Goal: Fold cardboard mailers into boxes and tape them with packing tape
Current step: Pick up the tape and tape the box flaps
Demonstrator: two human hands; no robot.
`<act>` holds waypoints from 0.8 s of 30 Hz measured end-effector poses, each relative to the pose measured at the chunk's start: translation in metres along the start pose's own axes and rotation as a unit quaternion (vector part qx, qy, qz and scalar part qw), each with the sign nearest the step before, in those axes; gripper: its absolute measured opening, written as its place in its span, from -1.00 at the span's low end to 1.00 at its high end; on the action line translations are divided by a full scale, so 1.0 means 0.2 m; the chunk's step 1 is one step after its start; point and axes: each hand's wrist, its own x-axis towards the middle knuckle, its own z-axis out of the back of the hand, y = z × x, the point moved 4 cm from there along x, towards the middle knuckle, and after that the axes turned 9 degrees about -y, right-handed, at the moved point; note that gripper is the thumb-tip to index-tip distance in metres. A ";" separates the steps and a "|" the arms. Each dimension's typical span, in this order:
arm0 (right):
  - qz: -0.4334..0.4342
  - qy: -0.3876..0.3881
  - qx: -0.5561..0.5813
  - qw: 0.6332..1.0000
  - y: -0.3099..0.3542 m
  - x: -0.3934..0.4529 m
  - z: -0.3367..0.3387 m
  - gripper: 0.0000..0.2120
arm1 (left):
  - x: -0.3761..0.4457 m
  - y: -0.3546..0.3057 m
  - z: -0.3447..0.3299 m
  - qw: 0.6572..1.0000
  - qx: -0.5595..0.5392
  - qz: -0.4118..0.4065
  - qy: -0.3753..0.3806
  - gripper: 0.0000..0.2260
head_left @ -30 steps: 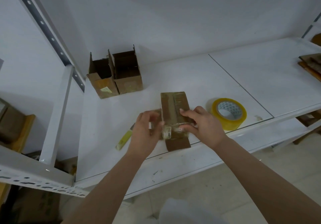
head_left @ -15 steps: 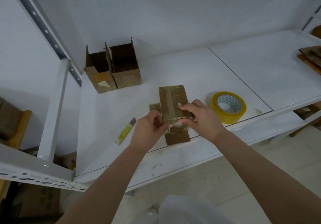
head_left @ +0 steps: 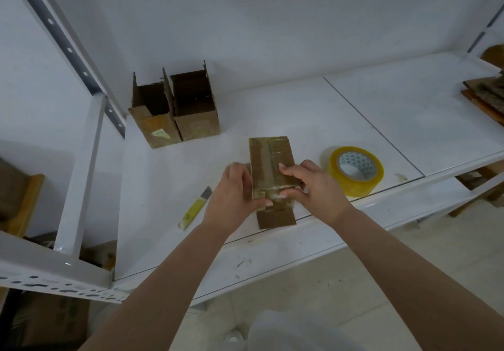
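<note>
A small brown cardboard box [head_left: 271, 157] lies on the white shelf [head_left: 300, 116] near its front edge, with glossy tape running along its top. My left hand [head_left: 234, 195] grips the box's near left corner, its thumb pressing tape onto the near end. My right hand [head_left: 313, 187] holds the near right side, fingers laid on top and thumb on the taped end. A brown flap [head_left: 276, 218] sticks out below the hands. A roll of clear yellowish packing tape [head_left: 356, 170] lies flat just right of my right hand.
Two open-topped cardboard boxes [head_left: 174, 110] stand side by side at the back left. A yellow utility knife [head_left: 194, 209] lies left of my left hand. Flat cardboard pieces [head_left: 488, 94] are stacked at the far right. A white upright post [head_left: 81, 173] borders the shelf's left end.
My left hand slid in against the box's near left corner, uncovering the knife. Both thumbs now press the tape at the near end. The camera view shifted slightly.
</note>
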 end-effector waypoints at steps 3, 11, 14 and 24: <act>-0.002 -0.008 0.010 1.000 0.00 -0.01 0.00 -0.48 | 0.04 -0.10 0.02 0.993 0.060 -0.104 0.002 -0.36; -0.089 -0.045 -0.135 0.986 -0.04 -0.08 0.04 -0.61 | 0.08 -0.12 -0.01 0.980 0.133 -0.087 0.120 -0.43; 0.002 -0.080 -0.123 0.989 0.02 -0.09 0.04 -0.60 | 0.07 -0.13 0.00 0.983 0.119 -0.074 0.120 -0.43; -0.019 0.011 -0.003 1.000 -0.11 -0.07 0.11 -0.79 | 0.08 -0.12 0.00 0.989 0.063 -0.041 0.124 -0.44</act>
